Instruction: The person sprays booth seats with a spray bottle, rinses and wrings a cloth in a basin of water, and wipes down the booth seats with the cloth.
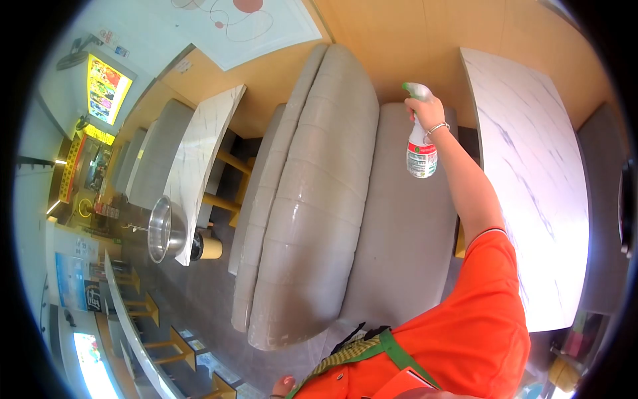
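Note:
My right hand [428, 112] is wrapped round the neck of a spray bottle [423, 156]. The bottle has a white and green trigger head and a red and white label. It is held almost upright over the grey bench seat [403, 219], its nozzle towards the padded backrest [319, 199]. Glossy wet-looking streaks and spots show on that backrest. Only a small part of my left hand [284, 385] appears at the bottom edge, low by my body; its fingers are too cut off to read.
A marble-patterned table [531, 179] stands to the right of the seat. On the left, another marble-patterned table [206, 139] has a steel bowl [161, 229] at its near end. Wooden stools [174, 349] line a counter at lower left. A wood-panelled wall [399, 40] closes the far side.

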`<state>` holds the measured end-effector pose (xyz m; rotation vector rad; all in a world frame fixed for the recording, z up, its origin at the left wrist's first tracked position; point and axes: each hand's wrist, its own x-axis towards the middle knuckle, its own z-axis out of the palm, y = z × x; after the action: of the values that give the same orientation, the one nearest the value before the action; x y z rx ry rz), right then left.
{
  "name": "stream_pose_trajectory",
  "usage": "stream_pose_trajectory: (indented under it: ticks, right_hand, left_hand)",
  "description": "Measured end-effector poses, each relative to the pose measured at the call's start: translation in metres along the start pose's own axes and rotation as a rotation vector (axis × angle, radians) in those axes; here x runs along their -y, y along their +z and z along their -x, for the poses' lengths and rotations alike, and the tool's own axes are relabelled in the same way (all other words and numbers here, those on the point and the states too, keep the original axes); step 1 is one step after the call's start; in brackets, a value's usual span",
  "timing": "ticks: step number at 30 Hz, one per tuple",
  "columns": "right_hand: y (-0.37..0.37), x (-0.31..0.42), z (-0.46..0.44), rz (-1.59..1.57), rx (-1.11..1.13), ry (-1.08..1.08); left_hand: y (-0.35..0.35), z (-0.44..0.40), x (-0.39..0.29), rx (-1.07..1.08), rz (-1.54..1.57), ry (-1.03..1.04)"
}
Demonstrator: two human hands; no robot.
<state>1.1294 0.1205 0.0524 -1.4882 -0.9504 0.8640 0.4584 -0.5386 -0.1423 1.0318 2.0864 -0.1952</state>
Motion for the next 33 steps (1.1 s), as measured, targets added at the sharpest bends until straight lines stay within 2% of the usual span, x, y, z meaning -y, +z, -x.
stream_pose_trajectory:
  ticks: [2,3,8,9,11,13,17,19,20,22,24,26,28,30,32,33]
  right_hand:
    - [0.000,0.003,0.016,-0.162,0.064,-0.140]
    - [-0.002,0.004,0.021,-0.163,0.061,-0.142]
    - [-0.013,-0.021,0.016,0.127,0.091,-0.029]
    - [-0.014,-0.017,0.022,0.128,0.089,-0.027]
    - [-0.018,-0.010,0.038,-0.077,0.143,0.006]
    - [-0.017,-0.017,0.040,-0.021,0.122,0.005]
    - [-0.023,-0.021,0.051,0.113,0.056,0.049]
    - [-0.023,-0.026,0.059,0.090,0.061,0.078]
    - [-0.023,-0.029,0.062,0.065,0.062,0.101]
    - [-0.027,-0.024,0.072,0.031,0.107,0.091]
    - [-0.030,-0.022,0.083,-0.003,0.149,0.086]
    - [-0.031,-0.024,0.092,0.067,0.066,0.113]
    - [-0.033,-0.034,0.095,0.095,0.049,0.154]
    - [-0.034,-0.047,0.097,0.121,0.026,0.186]
    - [-0.034,-0.058,0.098,0.169,0.109,0.186]
    - [-0.034,-0.055,0.104,0.170,0.108,0.185]
  left_hand:
    - [-0.007,0.004,-0.011,-0.007,0.029,0.009]
    - [-0.009,0.005,-0.018,-0.010,0.043,0.012]
    - [-0.013,0.011,-0.035,-0.029,0.123,0.031]
    - [-0.011,0.009,-0.034,-0.022,0.166,0.032]
    - [-0.008,0.009,-0.028,-0.004,0.251,0.032]
    - [-0.007,0.006,-0.029,-0.061,0.044,0.044]
    - [-0.013,0.006,-0.039,0.005,0.160,0.032]
    - [-0.038,0.029,-0.085,0.040,0.036,0.107]
    - [-0.032,0.021,-0.070,0.040,0.037,0.104]
    - [-0.026,0.011,-0.055,0.079,0.240,0.077]
    - [-0.025,0.018,-0.062,0.058,0.254,0.064]
    - [-0.027,0.026,-0.070,0.038,0.266,0.050]
    - [-0.019,0.025,-0.059,0.057,0.466,0.067]
    - [-0.018,0.016,-0.055,0.085,0.427,0.069]
    - [-0.017,0.015,-0.050,0.113,0.388,0.075]
    - [-0.022,0.026,-0.066,0.080,0.412,0.076]
